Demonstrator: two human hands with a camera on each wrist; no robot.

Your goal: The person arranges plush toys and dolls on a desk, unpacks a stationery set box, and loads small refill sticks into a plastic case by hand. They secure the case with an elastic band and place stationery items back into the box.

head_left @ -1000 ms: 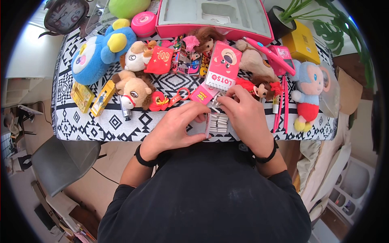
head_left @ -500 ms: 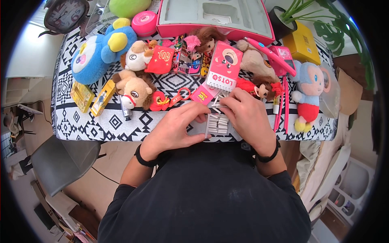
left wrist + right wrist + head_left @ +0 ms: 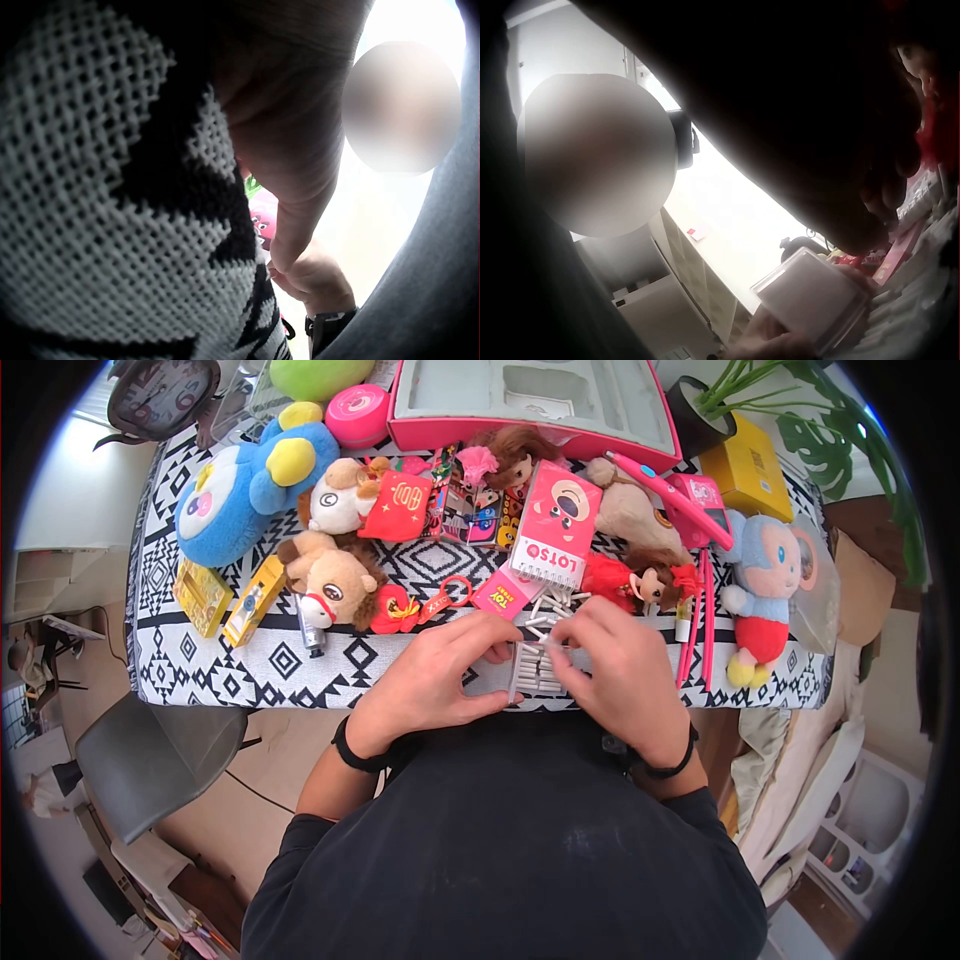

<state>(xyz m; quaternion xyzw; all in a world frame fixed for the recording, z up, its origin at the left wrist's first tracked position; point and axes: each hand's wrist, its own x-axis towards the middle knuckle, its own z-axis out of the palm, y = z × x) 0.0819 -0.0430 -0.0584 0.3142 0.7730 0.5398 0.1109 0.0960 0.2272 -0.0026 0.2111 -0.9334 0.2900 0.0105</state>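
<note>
My left hand [image 3: 450,672] holds a small clear plastic box [image 3: 810,294] by its edge, thumb at the near end and fingers at the far end. Short white sticks [image 3: 538,678] lie in rows right beside that upright edge, and several loose white sticks [image 3: 547,608] are scattered on the cloth just beyond. Over the far end of the rows, my right hand [image 3: 620,670] pinches a white stick between thumb and forefinger, the fingertips partly covering it. In the left wrist view the left hand [image 3: 292,150] rests close to the patterned cloth.
A pink Lotso notepad [image 3: 556,525] and a pink Toy Story card [image 3: 505,592] lie beyond the sticks. A brown plush horse [image 3: 335,585] and red scissors [image 3: 445,598] are at the left. Pink chopsticks [image 3: 697,630] and a red-dressed doll [image 3: 640,585] are at the right.
My right hand has moved from the loose sticks toward me, over the rows, uncovering more of the scattered sticks. The left hand keeps its hold on the box.
</note>
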